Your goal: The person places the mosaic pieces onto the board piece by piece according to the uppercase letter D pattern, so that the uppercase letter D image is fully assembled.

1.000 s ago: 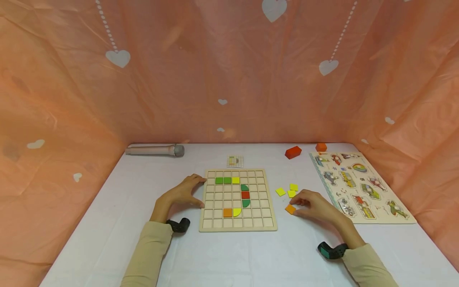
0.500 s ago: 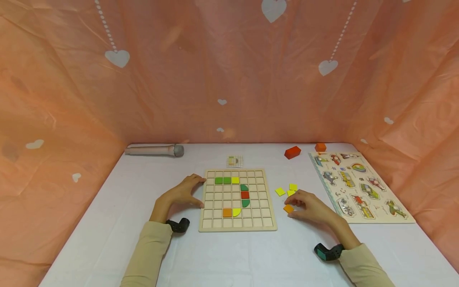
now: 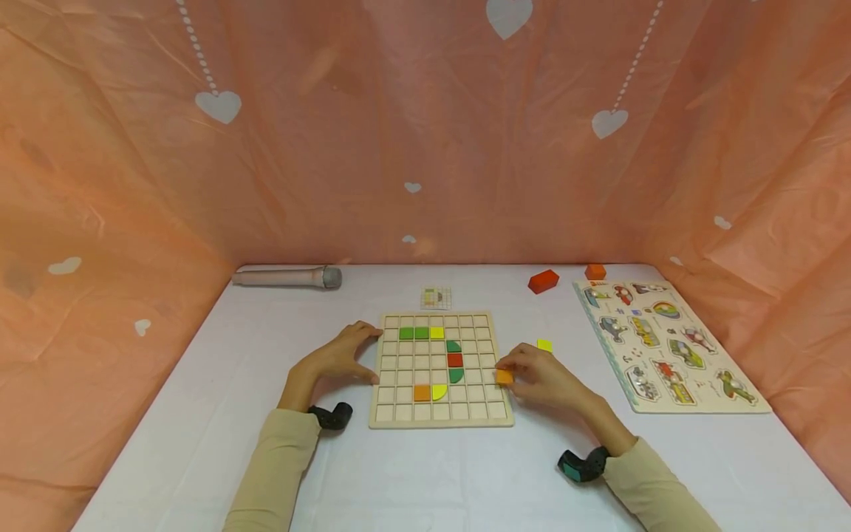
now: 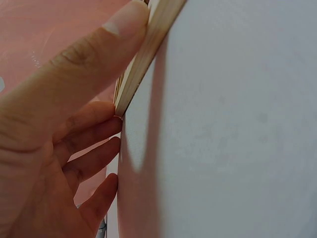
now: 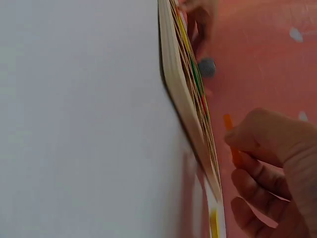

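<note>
A: What is on the far left of the worktop [image 3: 199, 414]?

B: At the back left I see a pink microphone [image 3: 287, 278] lying on its side. Nearer to me, my left hand [image 3: 339, 357] rests at the left edge of the wooden grid board [image 3: 440, 423]. The thumb and fingers are nearly straight and press on the board's side; they grasp nothing. The left wrist view shows the same: my thumb lies along the thin edge of the board.

A: And on the board?

B: Two green squares [image 3: 414, 333] and one yellow square [image 3: 436, 333] sit in the second row. Below and to the right are a green quarter piece, a red square [image 3: 455, 360] and another green quarter piece. Lower, an orange square [image 3: 422, 393] is just beside a yellow quarter piece [image 3: 439, 392]. Behind the board lies a small pattern card [image 3: 435, 298].

A: Where is the piece you are handling?

B: My right hand [image 3: 541, 380] pinches an orange tile [image 3: 504, 376] between thumb and fingertips, at the right edge of the board. A yellow tile [image 3: 544, 345] lies just behind that hand.

A: And further right?

B: A red block [image 3: 543, 281] and an orange block [image 3: 595, 272] at the back, then a vehicle peg puzzle [image 3: 658, 343]
</note>
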